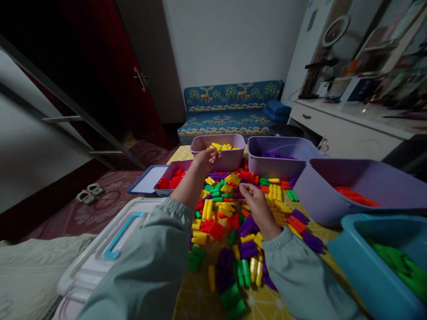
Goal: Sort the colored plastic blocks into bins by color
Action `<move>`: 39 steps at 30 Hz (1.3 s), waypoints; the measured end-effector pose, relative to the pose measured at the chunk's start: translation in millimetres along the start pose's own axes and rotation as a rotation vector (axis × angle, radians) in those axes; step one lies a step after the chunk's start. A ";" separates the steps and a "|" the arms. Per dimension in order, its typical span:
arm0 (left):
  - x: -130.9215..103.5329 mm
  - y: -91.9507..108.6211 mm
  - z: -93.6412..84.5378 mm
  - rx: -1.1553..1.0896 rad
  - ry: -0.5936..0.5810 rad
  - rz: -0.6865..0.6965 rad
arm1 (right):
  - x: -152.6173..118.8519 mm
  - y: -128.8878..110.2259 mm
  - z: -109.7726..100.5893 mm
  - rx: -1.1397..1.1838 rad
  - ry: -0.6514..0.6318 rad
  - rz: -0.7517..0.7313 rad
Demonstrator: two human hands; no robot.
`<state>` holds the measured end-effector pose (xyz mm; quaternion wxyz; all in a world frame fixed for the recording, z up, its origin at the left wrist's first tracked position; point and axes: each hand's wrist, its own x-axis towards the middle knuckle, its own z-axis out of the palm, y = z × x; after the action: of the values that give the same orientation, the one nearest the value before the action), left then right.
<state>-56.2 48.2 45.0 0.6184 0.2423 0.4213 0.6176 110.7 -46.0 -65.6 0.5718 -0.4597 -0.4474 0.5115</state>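
Note:
My left hand reaches over the near rim of a lilac bin that has yellow pieces in it. Its fingers are curled around a yellow plastic piece. Above the middle of the pile, my right hand has thumb and fingers pinched together. A dark purple piece shows by its fingertips; whether it is held is unclear. Under both hands, many yellow, green, red, orange and purple plastic pieces lie mixed on the yellow patterned tablecloth.
Around the pile stand a tray of red pieces, a lilac bin of purple pieces, a lilac bin with orange pieces and a teal bin with green pieces. A white lid with a blue handle lies at left.

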 end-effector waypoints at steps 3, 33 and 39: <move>19.3 21.5 13.4 0.000 0.015 0.040 | -0.1 -0.4 -0.2 0.020 -0.010 0.005; -78.1 -105.3 -72.2 0.675 -0.256 0.267 | -4.7 -7.0 7.7 -0.113 -0.127 0.015; -80.7 -103.9 -74.8 0.644 -0.313 0.351 | -7.9 -10.7 10.0 -0.112 -0.167 0.013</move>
<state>-49.9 -58.9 -61.8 0.4526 0.5834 0.4462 0.5057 102.1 -53.7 -53.7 0.5026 -0.4496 -0.5182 0.5260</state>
